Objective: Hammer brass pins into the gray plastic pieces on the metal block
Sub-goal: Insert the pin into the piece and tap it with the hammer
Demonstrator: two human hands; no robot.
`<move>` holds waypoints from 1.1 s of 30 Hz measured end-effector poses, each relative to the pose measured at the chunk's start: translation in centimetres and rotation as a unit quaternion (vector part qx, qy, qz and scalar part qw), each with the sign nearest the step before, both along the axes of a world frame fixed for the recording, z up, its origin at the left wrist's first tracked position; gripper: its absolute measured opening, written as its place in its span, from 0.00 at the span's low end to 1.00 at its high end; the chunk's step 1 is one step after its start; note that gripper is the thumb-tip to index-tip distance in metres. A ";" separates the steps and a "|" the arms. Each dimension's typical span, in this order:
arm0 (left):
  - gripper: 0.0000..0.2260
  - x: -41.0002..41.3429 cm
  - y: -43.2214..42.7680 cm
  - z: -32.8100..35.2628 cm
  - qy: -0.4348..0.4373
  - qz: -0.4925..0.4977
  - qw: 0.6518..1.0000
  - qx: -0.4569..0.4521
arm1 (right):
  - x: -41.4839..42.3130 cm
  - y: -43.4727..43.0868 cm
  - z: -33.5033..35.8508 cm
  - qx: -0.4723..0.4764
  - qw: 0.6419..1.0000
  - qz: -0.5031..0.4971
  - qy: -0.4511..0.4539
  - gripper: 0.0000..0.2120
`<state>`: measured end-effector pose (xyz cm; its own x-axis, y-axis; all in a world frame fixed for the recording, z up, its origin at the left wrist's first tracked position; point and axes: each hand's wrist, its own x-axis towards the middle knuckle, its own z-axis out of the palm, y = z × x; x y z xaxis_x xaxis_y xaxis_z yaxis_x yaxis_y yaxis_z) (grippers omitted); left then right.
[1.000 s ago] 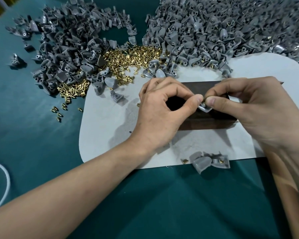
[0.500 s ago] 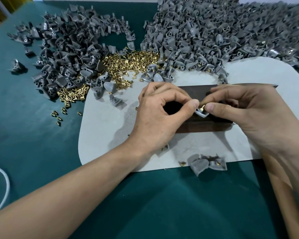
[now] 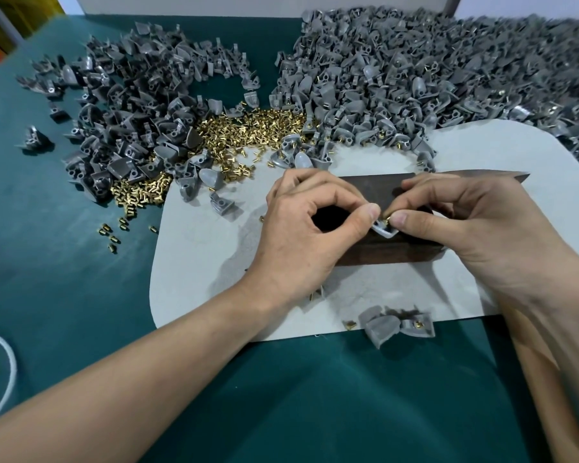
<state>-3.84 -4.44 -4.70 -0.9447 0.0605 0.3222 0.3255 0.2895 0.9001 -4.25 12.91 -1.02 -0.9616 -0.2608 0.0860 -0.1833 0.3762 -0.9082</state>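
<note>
Two hands meet over a dark metal block [image 3: 376, 187]. The left hand [image 3: 301, 235] pinches one gray piece [image 3: 383, 231] between thumb and forefinger, on the block. The right hand [image 3: 475, 225] pinches a brass pin [image 3: 386, 221], its tip seemingly at the piece's hole. No hammer shows, so this pin is not yet driven. Beyond the right hand lies a big heap [image 3: 432, 71], some pieces pinned. Beyond the left hand, bare pieces [image 3: 131, 121] and loose pins [image 3: 248, 128] wait.

Grips: two, left grip [image 3: 301, 235] and right grip [image 3: 475, 228]
Metal block [image 3: 381, 257]: one
Gray plastic pieces [image 3: 415, 78]: two heaps, uncountable; one pinched piece [image 3: 385, 231]
Brass pins [image 3: 248, 125]: uncountable; one pinched pin [image 3: 386, 221]
Mat [image 3: 198, 262]: one
White cord [image 3: 9, 369]: one, lower left
</note>
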 end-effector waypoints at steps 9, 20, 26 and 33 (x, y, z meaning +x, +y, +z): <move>0.04 0.1 0.0 0.0 -0.003 -0.002 1.000 0.001 | -0.1 0.0 0.2 0.017 1.000 0.007 0.004 0.08; 0.04 0.2 -0.1 0.1 -0.002 -0.003 1.000 -0.001 | -0.1 0.0 0.2 0.008 1.000 -0.002 -0.005 0.08; 0.04 0.1 0.0 0.0 0.004 -0.003 1.000 -0.002 | 0.2 0.6 0.5 -0.030 0.999 -0.014 -0.011 0.09; 0.03 0.3 0.0 -0.2 0.013 0.026 1.000 0.006 | 0.2 5.1 0.9 0.402 0.883 -0.238 -0.035 0.27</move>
